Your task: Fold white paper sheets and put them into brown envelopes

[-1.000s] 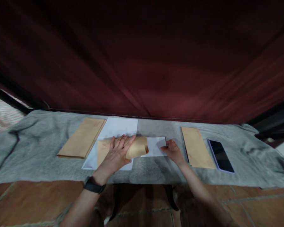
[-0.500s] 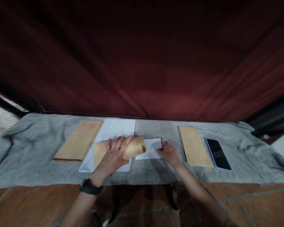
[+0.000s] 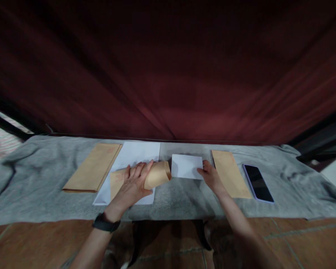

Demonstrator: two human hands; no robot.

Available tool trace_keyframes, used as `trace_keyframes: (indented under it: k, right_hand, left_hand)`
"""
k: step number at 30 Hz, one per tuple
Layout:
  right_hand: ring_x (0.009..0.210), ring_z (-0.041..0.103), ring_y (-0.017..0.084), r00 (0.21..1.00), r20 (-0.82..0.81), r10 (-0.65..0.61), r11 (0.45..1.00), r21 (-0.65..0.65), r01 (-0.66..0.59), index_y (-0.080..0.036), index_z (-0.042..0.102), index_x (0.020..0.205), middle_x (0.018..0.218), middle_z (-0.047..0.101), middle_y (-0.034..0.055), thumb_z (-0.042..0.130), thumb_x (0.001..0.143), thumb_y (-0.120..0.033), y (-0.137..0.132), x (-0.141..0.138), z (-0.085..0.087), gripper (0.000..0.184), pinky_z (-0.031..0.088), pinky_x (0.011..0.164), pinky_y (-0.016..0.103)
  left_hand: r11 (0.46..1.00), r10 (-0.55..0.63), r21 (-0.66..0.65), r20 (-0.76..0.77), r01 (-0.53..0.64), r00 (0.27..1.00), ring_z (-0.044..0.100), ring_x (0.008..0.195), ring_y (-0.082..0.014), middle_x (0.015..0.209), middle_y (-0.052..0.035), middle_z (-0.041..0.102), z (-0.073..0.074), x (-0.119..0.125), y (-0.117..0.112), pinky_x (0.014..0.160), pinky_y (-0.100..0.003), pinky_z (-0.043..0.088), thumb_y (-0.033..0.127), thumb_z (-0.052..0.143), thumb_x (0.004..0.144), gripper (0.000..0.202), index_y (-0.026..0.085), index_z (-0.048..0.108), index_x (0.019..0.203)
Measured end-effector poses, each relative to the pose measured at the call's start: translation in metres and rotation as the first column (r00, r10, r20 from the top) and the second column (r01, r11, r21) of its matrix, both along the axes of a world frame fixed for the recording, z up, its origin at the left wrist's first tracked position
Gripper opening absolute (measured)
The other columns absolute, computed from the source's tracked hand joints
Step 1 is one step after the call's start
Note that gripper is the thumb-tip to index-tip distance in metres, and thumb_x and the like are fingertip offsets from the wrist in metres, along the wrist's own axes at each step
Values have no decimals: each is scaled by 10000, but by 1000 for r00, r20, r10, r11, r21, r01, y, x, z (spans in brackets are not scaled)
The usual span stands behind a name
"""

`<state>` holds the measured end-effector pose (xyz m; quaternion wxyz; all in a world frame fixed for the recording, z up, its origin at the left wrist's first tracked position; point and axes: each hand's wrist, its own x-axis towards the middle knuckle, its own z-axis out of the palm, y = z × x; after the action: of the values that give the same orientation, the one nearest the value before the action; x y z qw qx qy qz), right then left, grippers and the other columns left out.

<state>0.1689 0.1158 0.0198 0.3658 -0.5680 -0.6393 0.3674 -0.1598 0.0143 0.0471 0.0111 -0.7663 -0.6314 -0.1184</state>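
Note:
My left hand [image 3: 136,180] grips a brown paper envelope [image 3: 157,175] from above, its fingers over the top and its thumb by the near edge. The envelope bows upward, and its right end gapes. Beneath it lies white paper [image 3: 145,150]. Between thumb and fingers, my right hand [image 3: 210,175] pinches the right edge of a small white folded sheet [image 3: 186,166]. The sheet is just to the right of the envelope's mouth and apart from it.
A stack of brown envelopes [image 3: 93,167] rests on the left of the grey cloth [image 3: 184,201]. To the right are another brown envelope [image 3: 231,175] and a phone [image 3: 258,183] in a lilac case. A dark red curtain [image 3: 168,74] hangs behind.
My right hand has drawn the folded sheet rightward and a little up, away from the envelope's open end. My left hand stays on the envelope, nearly still.

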Motion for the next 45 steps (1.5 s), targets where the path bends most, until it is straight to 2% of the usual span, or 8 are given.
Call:
trace_keyframes:
  k: [3, 7, 12, 15, 20, 25, 32, 45]
  right_hand:
    - [858, 640, 230, 956, -294, -20, 999, 28, 30, -197, 656, 1014, 960, 738, 72, 626, 755, -429, -2, 7, 9, 348, 492, 739, 330]
    - [841, 640, 232, 904, -426, -28, 999, -42, 11, -200, 714, 986, 939, 750, 63, 712, 723, -522, -9, 2, 12, 416, 494, 734, 334]
    - [696, 580, 186, 943, -332, -14, 998, -62, -8, -194, 733, 769, 721, 687, 24, 704, 691, -587, -10, -10, -6, 401, 463, 647, 294]
    - [680, 575, 176, 967, -252, 46, 997, -55, -62, -197, 755, 816, 724, 684, 13, 658, 734, -538, -8, -9, -12, 364, 454, 640, 281]
    - [704, 612, 188, 982, -139, 125, 987, -86, -138, -203, 779, 872, 768, 726, 7, 593, 768, -417, -7, -1, -5, 302, 455, 649, 278]
    - [669, 589, 179, 972, -154, 177, 969, -146, -200, -203, 770, 827, 710, 695, -9, 600, 731, -415, -6, 2, 0, 288, 435, 648, 275]
    - [522, 445, 112, 956, -256, 144, 957, -211, -201, -176, 659, 592, 518, 532, -46, 663, 688, -451, -6, 10, 5, 292, 344, 538, 238]
    - [531, 431, 111, 974, -115, 197, 960, -180, -216, -170, 630, 595, 515, 509, -48, 599, 729, -396, -8, 14, 8, 264, 308, 531, 242]
  left_hand:
    - [1000, 7, -6, 13, -7, 1000, 423, 1403, -361, 1468, -164, 481, 0, 0, 1, 1184, -650, 200, 261, 760, 704, 1130, 274, 70, 1599]
    - [1000, 3, -22, 32, -2, 999, 414, 1407, -366, 1461, -164, 481, 1, -1, 1, 1180, -660, 195, 267, 746, 709, 1130, 271, 53, 1601]
    - [1000, 1, -18, 37, -1, 999, 421, 1402, -362, 1450, -172, 488, 2, -1, 3, 1182, -659, 184, 292, 736, 719, 1125, 259, 40, 1602]
    - [1000, 7, 3, 6, -7, 1000, 419, 1404, -372, 1454, -179, 485, -1, -2, 4, 1179, -655, 199, 292, 747, 707, 1126, 250, 64, 1602]
    - [997, 7, 74, -47, -4, 999, 408, 1412, -398, 1479, -198, 473, -4, 0, 6, 1185, -658, 191, 282, 759, 696, 1108, 239, 119, 1599]
    - [993, -5, 115, -71, 13, 997, 379, 1431, -402, 1504, -199, 450, -3, 1, 6, 1193, -658, 168, 272, 761, 704, 1101, 242, 123, 1601]
    - [992, -36, 120, -89, 47, 995, 349, 1449, -396, 1512, -200, 437, -3, 2, 7, 1197, -670, 110, 278, 741, 737, 1062, 235, 125, 1602]
    - [985, -34, 167, -88, 49, 996, 310, 1472, -410, 1535, -205, 433, -4, 7, 8, 1189, -696, 51, 320, 742, 770, 992, 238, 202, 1597]
